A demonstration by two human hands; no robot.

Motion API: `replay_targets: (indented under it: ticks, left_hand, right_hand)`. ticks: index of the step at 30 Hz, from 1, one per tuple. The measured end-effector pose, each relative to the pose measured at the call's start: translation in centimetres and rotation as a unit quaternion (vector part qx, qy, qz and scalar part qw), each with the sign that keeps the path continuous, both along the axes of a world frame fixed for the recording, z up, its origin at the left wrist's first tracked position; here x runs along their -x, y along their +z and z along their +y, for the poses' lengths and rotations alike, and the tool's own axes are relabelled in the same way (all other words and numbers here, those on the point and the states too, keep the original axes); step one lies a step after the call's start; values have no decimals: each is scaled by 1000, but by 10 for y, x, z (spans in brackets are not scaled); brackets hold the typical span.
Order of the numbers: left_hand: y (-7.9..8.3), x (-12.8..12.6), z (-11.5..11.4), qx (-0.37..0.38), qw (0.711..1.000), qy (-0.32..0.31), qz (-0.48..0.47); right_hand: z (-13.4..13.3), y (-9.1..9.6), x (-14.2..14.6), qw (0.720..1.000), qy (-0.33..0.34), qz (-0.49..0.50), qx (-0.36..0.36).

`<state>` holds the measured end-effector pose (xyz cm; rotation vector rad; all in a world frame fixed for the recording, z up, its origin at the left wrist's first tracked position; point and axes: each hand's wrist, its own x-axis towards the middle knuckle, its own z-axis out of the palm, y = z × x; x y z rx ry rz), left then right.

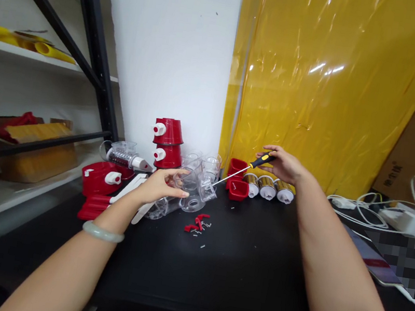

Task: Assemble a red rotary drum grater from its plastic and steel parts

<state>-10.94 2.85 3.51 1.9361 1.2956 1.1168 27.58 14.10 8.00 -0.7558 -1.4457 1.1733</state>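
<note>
"Filling much of the view at 1 o'clock, is that a yellow plastic sheet (312,88)?"

"Yes, and the black table (235,281) spreads out below it, at 6 o'clock."

"How are the hands set?"

"The left hand (165,184), at 8 o'clock, has thumb and fingers clamped on the clear plastic hopper (204,186), which is just below centre at 6 o'clock. I'd say that grip braces the piece against the tool's push. The right hand (284,165), at 3 o'clock, has its fingers clasped on the handle of the screwdriver (263,160), probably so it can twist while aiming the long shaft."

"And the red housings (171,134)?"

"Two stand stacked at 9 o'clock, likely to save room."

"What does the hopper look like?"

"Colourless, glossy and see-through, with a squared-off end turned toward the screwdriver. More clear pieces (212,161) crowd behind, so its outline merges with theirs. The tip reaches that end; whether it sits in a screw, I can't tell."

"Anything smaller?"

"Between 3 and 4 o'clock, three drums (267,187) with gold-patterned sides and white ends form a row, seemingly grouped by kind. Two red cups (239,189) sit just beside them."

"And the smallest?"

"At 6 o'clock, below the hopper, red levers (199,223) and loose screws (203,246) lie scattered, presumably for easy reach."
</note>
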Motion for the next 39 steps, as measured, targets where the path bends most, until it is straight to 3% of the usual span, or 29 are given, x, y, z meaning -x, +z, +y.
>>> replay_targets:
  ticks: [3, 6, 9, 15, 22, 25, 28, 30, 34, 36, 39]
  left_hand:
    - [2, 0, -1, 0, 1000, 6, -11]
    - [4, -2, -3, 4, 999, -2, -32]
    - [5, -3, -4, 8, 1000, -1, -27]
    - [4, -3, -4, 15, 999, -5, -34]
    - [7, -6, -8, 16, 998, -10, -55]
    - [6, -6, -7, 21, 998, -11, -57]
    - [6, -7, -7, 40, 996, -23, -71]
    - [8, -7, -8, 39, 996, -24, -75]
    - [10, -6, -8, 24, 997, -25, -76]
    - [9, -6, -7, 24, 997, -23, -72]
    - [8, -5, -7, 27, 997, -25, -72]
  right_hand:
    - [-5, 1, -6, 1000, 24, -1, 7]
    - [-1, 0, -10, 999, -38, -32, 23]
    - [2, 1, -9, 998, -50, -34, 34]
    - [-11, 5, -6, 1000, 26, -2, 2]
    - [-4, 9, -10, 995, -80, -55, -4]
    - [-8, 12, -8, 999, -29, -21, 1]
    - [-14, 16, -5, 999, 28, 25, -39]
    - [-16, 18, -5, 998, 1, 10, -68]
    - [-16, 23, -9, 984, -121, -96, -84]
    - [-18, 25, -12, 989, -101, -87, -59]
    - [-24, 26, -15, 999, 10, -13, -45]
